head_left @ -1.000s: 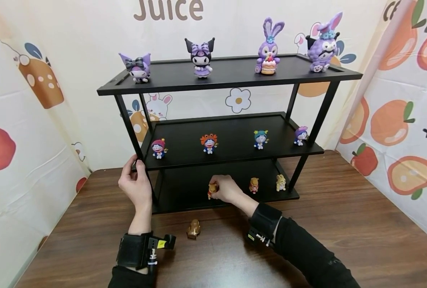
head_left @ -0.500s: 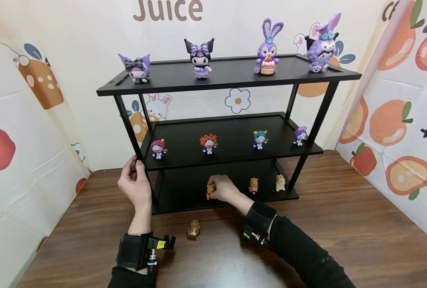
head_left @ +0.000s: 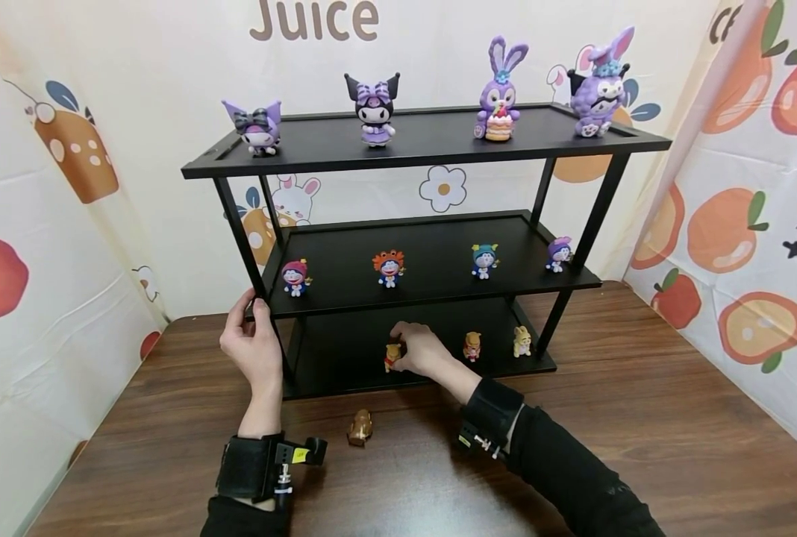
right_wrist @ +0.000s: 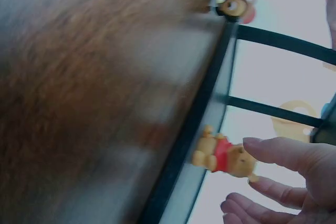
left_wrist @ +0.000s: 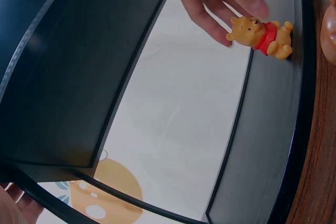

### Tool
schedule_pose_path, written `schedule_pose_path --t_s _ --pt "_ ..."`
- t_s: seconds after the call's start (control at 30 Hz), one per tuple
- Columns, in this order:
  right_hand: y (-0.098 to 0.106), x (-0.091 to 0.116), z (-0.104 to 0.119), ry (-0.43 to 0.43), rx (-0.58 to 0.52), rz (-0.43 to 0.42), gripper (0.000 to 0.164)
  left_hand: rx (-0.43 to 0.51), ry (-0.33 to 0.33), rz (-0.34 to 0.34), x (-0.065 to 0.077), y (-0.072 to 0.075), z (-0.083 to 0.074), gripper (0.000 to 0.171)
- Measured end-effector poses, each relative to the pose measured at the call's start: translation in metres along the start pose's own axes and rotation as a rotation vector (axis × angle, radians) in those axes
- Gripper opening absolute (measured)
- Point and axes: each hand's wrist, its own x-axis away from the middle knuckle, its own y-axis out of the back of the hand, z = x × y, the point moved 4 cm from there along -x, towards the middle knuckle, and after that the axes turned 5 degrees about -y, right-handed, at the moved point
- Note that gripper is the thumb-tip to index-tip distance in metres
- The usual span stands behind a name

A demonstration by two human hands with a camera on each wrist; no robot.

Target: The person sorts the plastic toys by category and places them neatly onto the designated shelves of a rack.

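Observation:
A small Winnie-the-Pooh figurine (head_left: pixel 392 357) in a red shirt sits on the bottom tier of a black three-tier display shelf (head_left: pixel 345 377). My right hand (head_left: pixel 425 352) is beside it, thumb and fingers spread apart. In the right wrist view, the thumb and index fingertip lie close about the head of the Pooh figurine (right_wrist: pixel 223 153); whether they touch it I cannot tell. My left hand (head_left: pixel 257 347) grips the shelf's left front corner at the middle tier. On the table before the shelf lies a shiny golden-brown figurine (head_left: pixel 360 427).
Two more yellow figurines, a bear (head_left: pixel 472 346) and a rabbit-like one (head_left: pixel 522 341), stand on the bottom tier to the right. Several small blue cat figurines (head_left: pixel 484 261) line the middle tier. Purple figurines (head_left: pixel 374 110) stand on the top tier (head_left: pixel 439 134).
My right thumb and fingers have parted from the Pooh figurine, which stays on the bottom tier. My left hand has kept its place on the shelf.

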Motion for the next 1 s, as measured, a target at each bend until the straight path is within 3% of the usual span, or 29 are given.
schedule_pose_path --t_s 0.13,0.33,0.57,0.73,1.0 --pt "0.014 0.013 0.0 0.039 -0.018 -0.085 0.039 -0.004 0.004 0.003 0.0 0.0 0.0 0.024" --pt "0.032 0.041 -0.006 0.114 -0.132 -0.235 0.026 0.003 0.006 -0.002 -0.001 0.0 0.002 0.024" --pt "0.05 0.062 -0.031 0.178 -0.212 -0.489 0.016 0.006 0.01 0.002 -0.001 0.0 0.004 0.024" --pt "0.067 0.068 -0.057 0.145 -0.304 -0.678 0.013 0.012 0.002 -0.001 -0.001 0.001 0.005 0.024" --pt "0.093 0.078 -0.096 0.001 -0.4 -0.983 0.011 0.007 -0.027 0.008 -0.001 0.0 0.004 0.023"
